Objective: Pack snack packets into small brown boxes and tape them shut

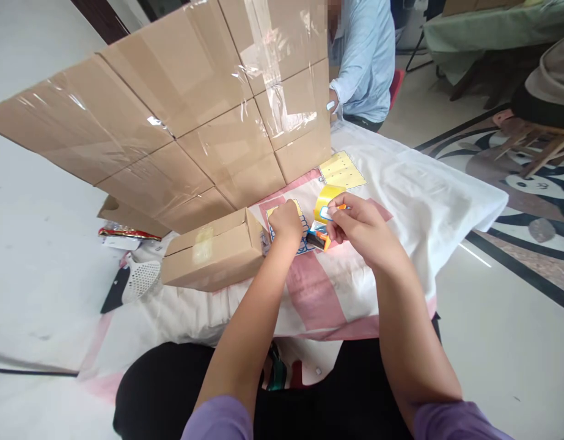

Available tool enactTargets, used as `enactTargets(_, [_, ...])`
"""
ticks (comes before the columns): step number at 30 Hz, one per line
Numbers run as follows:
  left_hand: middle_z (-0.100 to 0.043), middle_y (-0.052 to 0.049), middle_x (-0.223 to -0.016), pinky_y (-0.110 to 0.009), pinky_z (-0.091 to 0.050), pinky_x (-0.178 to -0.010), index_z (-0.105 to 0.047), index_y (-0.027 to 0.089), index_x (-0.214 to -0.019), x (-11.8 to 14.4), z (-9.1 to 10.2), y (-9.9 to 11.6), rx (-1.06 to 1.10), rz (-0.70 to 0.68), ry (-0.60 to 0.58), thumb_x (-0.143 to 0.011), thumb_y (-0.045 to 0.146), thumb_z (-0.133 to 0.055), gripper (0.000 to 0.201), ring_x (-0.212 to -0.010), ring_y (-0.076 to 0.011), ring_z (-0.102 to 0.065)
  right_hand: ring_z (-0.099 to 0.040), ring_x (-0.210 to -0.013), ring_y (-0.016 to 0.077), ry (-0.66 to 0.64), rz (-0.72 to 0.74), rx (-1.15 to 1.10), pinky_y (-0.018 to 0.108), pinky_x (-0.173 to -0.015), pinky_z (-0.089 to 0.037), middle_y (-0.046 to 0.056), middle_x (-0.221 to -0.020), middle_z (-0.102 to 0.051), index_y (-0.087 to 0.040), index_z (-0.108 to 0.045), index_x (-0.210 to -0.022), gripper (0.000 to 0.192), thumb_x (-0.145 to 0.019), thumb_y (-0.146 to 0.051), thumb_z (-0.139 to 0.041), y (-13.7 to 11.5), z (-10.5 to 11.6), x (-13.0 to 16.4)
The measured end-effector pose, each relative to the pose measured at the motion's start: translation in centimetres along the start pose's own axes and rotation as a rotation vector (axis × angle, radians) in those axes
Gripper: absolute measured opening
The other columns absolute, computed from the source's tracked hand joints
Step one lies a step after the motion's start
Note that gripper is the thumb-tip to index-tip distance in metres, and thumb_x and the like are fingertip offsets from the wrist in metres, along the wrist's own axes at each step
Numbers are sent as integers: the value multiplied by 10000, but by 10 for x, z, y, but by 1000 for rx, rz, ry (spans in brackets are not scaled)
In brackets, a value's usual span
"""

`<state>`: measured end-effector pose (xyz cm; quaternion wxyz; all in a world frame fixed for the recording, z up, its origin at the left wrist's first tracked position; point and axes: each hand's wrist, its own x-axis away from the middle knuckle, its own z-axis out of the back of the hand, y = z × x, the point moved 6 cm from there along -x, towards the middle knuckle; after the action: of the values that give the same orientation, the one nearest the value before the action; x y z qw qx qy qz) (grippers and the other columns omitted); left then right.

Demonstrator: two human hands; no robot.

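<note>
My right hand (359,229) grips an orange and blue tape dispenser (322,235) loaded with a yellowish roll of tape (326,200), held just above the cloth-covered table (414,195). My left hand (287,221) is closed into a fist on the cloth, resting beside the end of a small cardboard box (215,252) that lies on its side. A blue-lined sheet (304,235) peeks out between my two hands. Whether anything is inside the left fist is hidden.
A tall wall of taped cardboard boxes (185,116) stands behind the small box. A yellow dotted sheet (341,170) lies further back. A person in a light blue shirt (366,61) sits beyond. A white slotted scoop (142,278) and a wrapper (126,232) lie left.
</note>
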<state>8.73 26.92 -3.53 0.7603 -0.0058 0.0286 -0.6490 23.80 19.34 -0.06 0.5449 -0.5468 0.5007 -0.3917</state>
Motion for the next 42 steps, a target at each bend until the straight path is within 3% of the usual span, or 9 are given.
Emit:
enactTargets(7, [-662,-211,-1223,-399,-542,-861,-697,131,-1103,-9,-19,7,-5,-67,20,-950,94,-413,324,-1181,-323,-636,-477,-492,104,-147,-17,-111,226,-522,-371,-46,-542,-582,-225,-508,-890,154,-958,-344,-577,5,-16,9])
enactTargets(12, [-722,-151,-1018,-348,-527,-801,-729,157,-1040,-3,-27,6,11,-130,-83,-960,145,-442,298,-982,-261,-691,-483,-495,107,-135,-26,-102,229,-529,-383,-54,-533,-571,-227,-498,-892,134,-963,-320,-563,11,-22,2])
enactTargets(18, [-707,-164,-1019,-372,-496,-784,-740,156,-943,37,5,4,24,-195,-36,-935,155,-486,255,-974,-294,-684,-461,-494,106,-144,15,-55,239,-529,-366,-57,-554,-565,-230,-490,-889,144,-967,-331,-556,12,-28,4])
enactTargets(21, [-709,-128,-1006,-393,-480,-748,-742,188,-953,87,40,-28,29,-258,77,-932,123,-467,283,-963,-297,-673,-458,-522,110,-209,63,-32,249,-547,-373,-52,-611,-579,-230,-515,-982,127,-987,-355,-541,4,-31,11])
enactTargets(23, [-721,-71,-959,-397,-467,-672,-754,243,-996,116,69,-66,56,-281,296,-945,199,-510,253,-817,-268,-668,-458,-541,115,-278,84,-22,255,-557,-377,-48,-649,-592,-233,-518,-1069,150,-996,-363,-534,-1,-36,15])
enactTargets(27, [-735,-78,-1131,-484,-495,-953,-737,249,-1149,129,95,-157,146,-150,570,-977,394,-532,304,-1083,-313,-662,-432,-527,107,-333,91,-5,247,-548,-351,-47,-686,-624,-238,-477,-1040,144,-983,-351,-545,9,-58,7])
enactTargets(30, [-543,-110,-1519,-644,-354,-1133,-615,259,-1406,103,73,-213,193,62,385,-979,544,-487,529,-1415,-398,-470,-451,-526,107,-323,95,60,236,-548,-342,-39,-698,-648,-233,-465,-953,103,-964,-309,-535,35,-79,-8])
enactTargets(33, [-433,-45,-1610,-613,-277,-1220,-559,297,-1470,85,50,-243,267,53,231,-1006,580,-388,570,-1513,-345,-362,-575,-664,135,-320,130,188,238,-621,-399,2,-822,-690,-215,-521,-926,29,-943,-237,-513,61,-93,-20])
enactTargets(42, [-478,45,-1581,-405,-269,-1273,-575,285,-1442,89,48,-263,324,-146,215,-997,446,-442,491,-1502,-206,-393,-659,-841,165,-539,290,329,265,-791,-453,25,-939,-715,-190,-630,-957,164,-958,-93,-498,69,-121,-6])
